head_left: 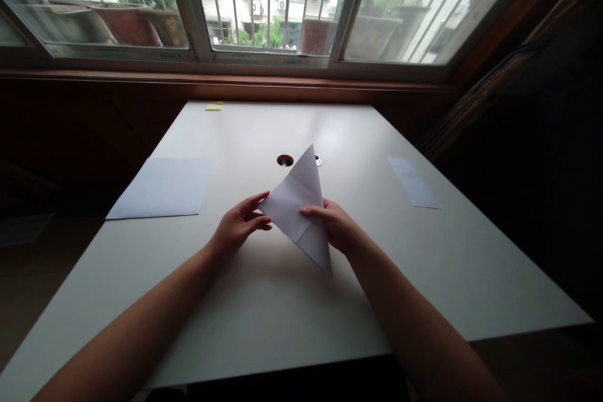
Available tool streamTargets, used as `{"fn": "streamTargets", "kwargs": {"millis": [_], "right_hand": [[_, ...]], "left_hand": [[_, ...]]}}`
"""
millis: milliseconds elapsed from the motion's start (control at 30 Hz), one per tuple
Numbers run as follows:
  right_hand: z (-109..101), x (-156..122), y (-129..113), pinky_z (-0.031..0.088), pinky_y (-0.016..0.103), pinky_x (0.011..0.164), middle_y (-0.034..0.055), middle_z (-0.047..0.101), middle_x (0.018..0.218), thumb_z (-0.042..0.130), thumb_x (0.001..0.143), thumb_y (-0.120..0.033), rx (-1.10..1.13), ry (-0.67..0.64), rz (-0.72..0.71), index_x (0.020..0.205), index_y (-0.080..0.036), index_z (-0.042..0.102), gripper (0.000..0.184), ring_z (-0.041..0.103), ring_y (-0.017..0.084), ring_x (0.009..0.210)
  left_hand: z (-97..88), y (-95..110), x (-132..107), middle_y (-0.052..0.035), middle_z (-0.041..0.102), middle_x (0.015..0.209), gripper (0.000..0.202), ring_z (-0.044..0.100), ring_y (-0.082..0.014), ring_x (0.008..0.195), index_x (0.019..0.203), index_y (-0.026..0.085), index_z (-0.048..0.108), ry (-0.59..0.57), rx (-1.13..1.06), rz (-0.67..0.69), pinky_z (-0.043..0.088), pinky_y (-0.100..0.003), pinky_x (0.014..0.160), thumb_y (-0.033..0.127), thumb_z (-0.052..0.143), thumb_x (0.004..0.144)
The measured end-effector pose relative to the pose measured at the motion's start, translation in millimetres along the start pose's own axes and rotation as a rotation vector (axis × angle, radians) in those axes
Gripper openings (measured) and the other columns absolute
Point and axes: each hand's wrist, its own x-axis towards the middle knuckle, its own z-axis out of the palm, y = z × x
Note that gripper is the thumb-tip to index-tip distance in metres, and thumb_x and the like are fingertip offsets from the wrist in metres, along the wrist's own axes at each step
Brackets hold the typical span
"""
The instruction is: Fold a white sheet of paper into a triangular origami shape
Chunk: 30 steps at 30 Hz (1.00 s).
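A sheet of white paper [298, 198], folded into a triangle with creases across it, is held up above the white table [264, 320]. My right hand [336, 224] grips its right edge, thumb on the near face and fingers behind. Beside the paper's left corner is my left hand [242, 220], its thumb and fingers apart; the index fingertip meets or nearly meets that corner.
A stack of white paper [162, 188] lies at the table's left edge, and a narrow white paper strip [414, 183] lies to the right. A yellow sticky note [214, 106] is at the far edge. Behind the folded paper is a round cable hole [285, 161]. Barred windows [273, 0] rise beyond.
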Motion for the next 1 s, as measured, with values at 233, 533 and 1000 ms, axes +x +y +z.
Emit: {"fn": "streamTargets", "kwargs": {"millis": [233,533,1000], "right_hand": [[1,-1,-2,0.054,0.033,0.071,0.0117,0.074,0.102,0.084,0.064,-0.027,-0.026,-0.015,-0.01,0.102,-0.014,0.069,0.043,0.068,0.024,0.082],[2,0,-1,0.053,0.037,0.079,0.0111,0.074,0.102,0.084,0.061,-0.026,-0.078,-0.015,-0.038,0.104,-0.015,0.069,0.047,0.068,0.026,0.086],[9,-3,-4,0.052,0.035,0.08,0.0094,0.07,0.109,0.083,0.063,-0.022,-0.122,-0.081,-0.121,0.117,-0.02,0.06,0.059,0.065,0.027,0.096]], "left_hand": [[-0.2,0,1,-0.0055,0.071,0.1,0.06,0.068,-0.0165,0.074,0.128,0.018,0.06,0.004,0.005,0.005,0.062,-0.039,0.077,0.029,0.081,0.073],[0.6,1,1,-0.0012,0.069,0.084,0.064,0.067,-0.0153,0.073,0.131,0.017,0.057,0.011,-0.013,-0.011,0.062,-0.037,0.075,0.029,0.081,0.072],[0.4,1,1,-0.0005,0.067,0.081,0.065,0.067,-0.0161,0.073,0.132,0.017,0.057,0.015,0.014,-0.001,0.062,-0.04,0.076,0.031,0.08,0.073]]}}
